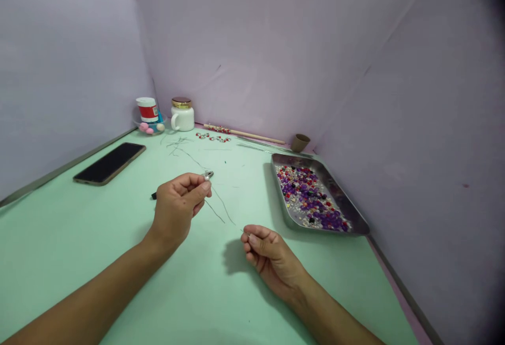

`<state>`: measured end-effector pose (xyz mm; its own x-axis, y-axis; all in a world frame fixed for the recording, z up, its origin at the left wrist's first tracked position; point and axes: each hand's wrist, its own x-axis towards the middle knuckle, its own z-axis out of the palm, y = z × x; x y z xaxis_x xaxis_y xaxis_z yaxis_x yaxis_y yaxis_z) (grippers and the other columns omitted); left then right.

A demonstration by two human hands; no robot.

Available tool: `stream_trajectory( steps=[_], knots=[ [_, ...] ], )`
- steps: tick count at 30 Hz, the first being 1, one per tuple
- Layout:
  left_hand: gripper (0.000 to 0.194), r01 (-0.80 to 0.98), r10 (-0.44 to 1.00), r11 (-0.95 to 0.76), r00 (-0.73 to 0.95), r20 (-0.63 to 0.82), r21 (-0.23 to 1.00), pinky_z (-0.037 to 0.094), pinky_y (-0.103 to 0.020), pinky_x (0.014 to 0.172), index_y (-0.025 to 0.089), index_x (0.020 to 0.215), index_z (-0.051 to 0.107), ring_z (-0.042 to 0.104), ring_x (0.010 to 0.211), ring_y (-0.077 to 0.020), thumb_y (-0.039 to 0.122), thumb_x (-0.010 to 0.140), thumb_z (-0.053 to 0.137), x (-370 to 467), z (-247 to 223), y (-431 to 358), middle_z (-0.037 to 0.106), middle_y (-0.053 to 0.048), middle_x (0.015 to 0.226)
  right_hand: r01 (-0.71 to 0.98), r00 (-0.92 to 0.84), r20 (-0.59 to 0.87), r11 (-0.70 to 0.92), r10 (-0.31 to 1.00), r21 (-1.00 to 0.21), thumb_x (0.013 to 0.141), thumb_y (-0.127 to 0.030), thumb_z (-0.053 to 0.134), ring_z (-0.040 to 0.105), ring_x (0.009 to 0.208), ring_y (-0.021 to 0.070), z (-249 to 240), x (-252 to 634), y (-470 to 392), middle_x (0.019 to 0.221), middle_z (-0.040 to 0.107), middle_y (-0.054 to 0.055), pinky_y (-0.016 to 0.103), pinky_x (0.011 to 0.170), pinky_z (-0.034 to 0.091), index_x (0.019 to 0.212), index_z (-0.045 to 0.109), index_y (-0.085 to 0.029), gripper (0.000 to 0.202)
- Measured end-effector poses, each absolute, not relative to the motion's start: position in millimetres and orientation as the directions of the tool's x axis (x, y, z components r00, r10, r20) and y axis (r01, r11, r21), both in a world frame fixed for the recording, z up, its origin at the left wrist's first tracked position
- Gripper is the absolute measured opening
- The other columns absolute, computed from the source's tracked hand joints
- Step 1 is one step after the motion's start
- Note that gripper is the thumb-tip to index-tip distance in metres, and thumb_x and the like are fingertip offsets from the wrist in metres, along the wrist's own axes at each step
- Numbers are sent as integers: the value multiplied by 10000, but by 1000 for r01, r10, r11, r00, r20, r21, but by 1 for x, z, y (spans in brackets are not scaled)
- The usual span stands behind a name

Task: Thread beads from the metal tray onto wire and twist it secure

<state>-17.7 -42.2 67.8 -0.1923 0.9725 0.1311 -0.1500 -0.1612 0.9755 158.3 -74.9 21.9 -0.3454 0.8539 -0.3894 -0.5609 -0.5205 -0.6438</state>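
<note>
Head view
Left hand point(179, 205): closed in a pinch on a small pearl-like bead point(206, 175) and on the wire point(221, 205), just above the tabletop point(118, 261); a dark tool end pokes out behind the knuckles, what it is cannot be told.
Right hand point(268, 253): fingers curled together, tips nipping the wire's near end.
Wire: thin, grey, strung loosely between the two hands. Judged light, springy and prone to kinking; best held close to its ends.
Bead: judged hard, smooth and slippery; take it between the fingertips.
Tray point(357, 219): metal, right of the hands, full of purple, red and white beads.
Phone point(109, 163): flat, far left.
Jar point(182, 114): white, gold lid, at the back wall.
</note>
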Motion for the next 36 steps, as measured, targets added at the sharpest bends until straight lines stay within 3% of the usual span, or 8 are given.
stream_trajectory(
  steps=[19, 36],
  knots=[
    [59, 37, 930, -282, -237, 282, 959, 246, -194, 365, 158, 679, 601, 384, 419, -59, 216, 679, 613, -22, 62, -40, 542, 13, 531, -566, -367, -366, -517, 855, -642, 531, -131, 765, 588, 500, 63, 18, 160, -77, 620, 666, 21, 132, 470, 499, 704, 662, -117, 203],
    [53, 44, 915, -309, -261, 309, 950, 248, -198, 372, 168, 679, 608, 404, 429, -64, 220, 677, 619, -22, 64, -41, 551, 12, 541, -558, -364, -370, -518, 855, -648, 550, -177, 761, 569, 480, 49, 19, 161, -75, 589, 647, 5, 130, 467, 495, 700, 659, -114, 192]
  ],
)
